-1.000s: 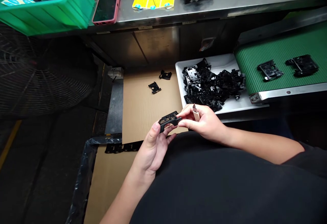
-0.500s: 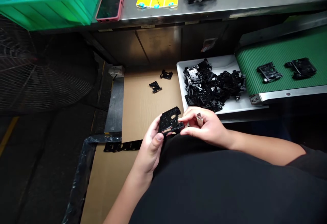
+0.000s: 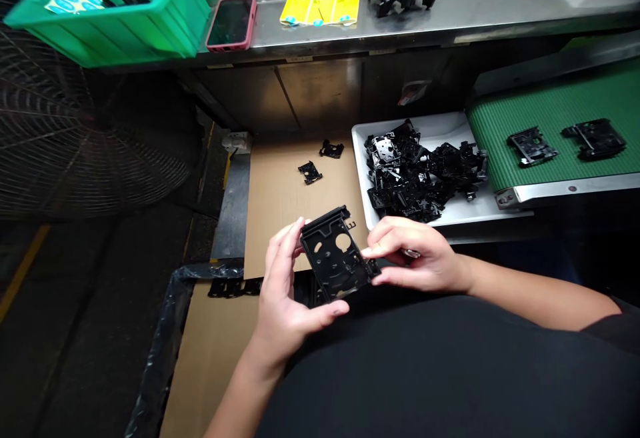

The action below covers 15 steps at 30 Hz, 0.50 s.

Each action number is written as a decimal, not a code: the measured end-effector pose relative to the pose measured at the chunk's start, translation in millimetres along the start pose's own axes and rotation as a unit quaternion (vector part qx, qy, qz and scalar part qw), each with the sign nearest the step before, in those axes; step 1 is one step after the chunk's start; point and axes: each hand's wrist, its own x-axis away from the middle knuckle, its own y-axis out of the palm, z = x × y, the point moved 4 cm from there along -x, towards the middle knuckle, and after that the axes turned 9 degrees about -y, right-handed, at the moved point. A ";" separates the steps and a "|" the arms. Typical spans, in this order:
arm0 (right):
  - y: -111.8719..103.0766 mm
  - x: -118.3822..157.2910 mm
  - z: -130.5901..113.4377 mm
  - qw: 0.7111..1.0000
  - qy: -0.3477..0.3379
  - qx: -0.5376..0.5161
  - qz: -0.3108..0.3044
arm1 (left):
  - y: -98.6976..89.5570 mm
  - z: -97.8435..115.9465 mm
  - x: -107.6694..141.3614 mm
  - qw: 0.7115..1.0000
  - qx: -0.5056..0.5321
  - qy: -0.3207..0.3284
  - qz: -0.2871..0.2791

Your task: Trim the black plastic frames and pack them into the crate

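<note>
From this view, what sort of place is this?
Probably a factory inspection station: a green belt conveyor holds black plastic parts, more lie heaped in a white tray, and a stainless steel bench runs behind.

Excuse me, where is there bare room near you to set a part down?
The cardboard sheet is bare between the small black parts and the black plastic frame you hold. The white tray is bare at its far corner, but crowded in the middle with black parts.
</note>
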 end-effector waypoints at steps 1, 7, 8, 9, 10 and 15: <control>-0.2 -1.1 -0.6 1.000 0.008 -0.007 0.006 | 0.3 6.9 0.5 1.000 -0.012 0.010 0.000; -2.7 -9.5 -6.1 0.999 0.020 -0.010 0.047 | 5.2 32.7 1.1 0.998 0.016 0.046 0.026; -3.0 -10.4 -6.4 0.998 0.026 -0.008 0.052 | 5.4 34.8 0.7 0.997 0.029 0.061 0.032; -3.2 -11.0 -6.5 0.998 0.031 -0.006 0.056 | 5.3 36.8 0.1 0.996 0.033 0.080 0.035; -3.3 -11.5 -6.6 0.998 0.035 -0.005 0.060 | 5.1 38.4 -0.5 0.994 0.029 0.098 0.036; -2.4 -11.9 -4.6 0.996 0.054 -0.010 0.063 | 1.8 42.6 -3.6 0.992 -0.008 0.122 0.016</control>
